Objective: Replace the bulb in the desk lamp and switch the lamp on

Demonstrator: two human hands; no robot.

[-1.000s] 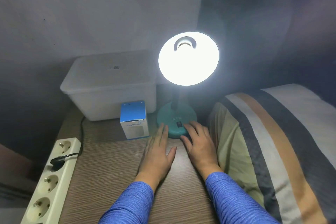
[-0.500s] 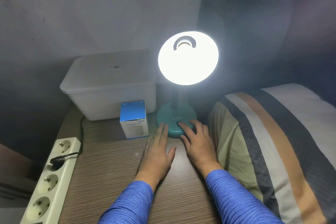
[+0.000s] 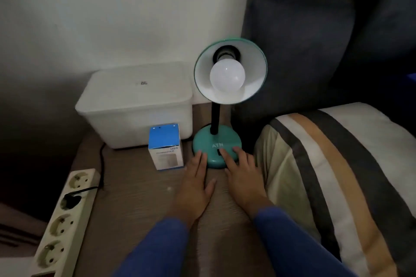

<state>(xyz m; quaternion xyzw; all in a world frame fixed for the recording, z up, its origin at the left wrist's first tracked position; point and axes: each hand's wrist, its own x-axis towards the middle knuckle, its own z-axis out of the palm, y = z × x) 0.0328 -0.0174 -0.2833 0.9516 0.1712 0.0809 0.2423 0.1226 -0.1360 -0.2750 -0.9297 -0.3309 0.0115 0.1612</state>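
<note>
A teal desk lamp stands on the wooden bedside table, its round base (image 3: 209, 144) marked ATN. Its shade (image 3: 254, 67) tilts toward me with a white globe bulb (image 3: 227, 76) screwed in, and the bulb is dark. My left hand (image 3: 194, 183) lies flat on the table, fingertips touching the base's left front edge. My right hand (image 3: 242, 172) rests palm down with its fingers on the base, the index fingertip over the black switch at the base's front. Neither hand holds anything.
A blue and white humidifier box (image 3: 166, 146) stands left of the lamp base. Behind it sits a white lidded plastic bin (image 3: 135, 105). A white power strip (image 3: 65, 216) with a black plug lies at the table's left edge. A striped pillow (image 3: 326, 175) lies right.
The lamp was shining brightly in both earlier frames; now the bulb is dark. My right index finger slid forward onto the switch. My left hand stayed flat.
</note>
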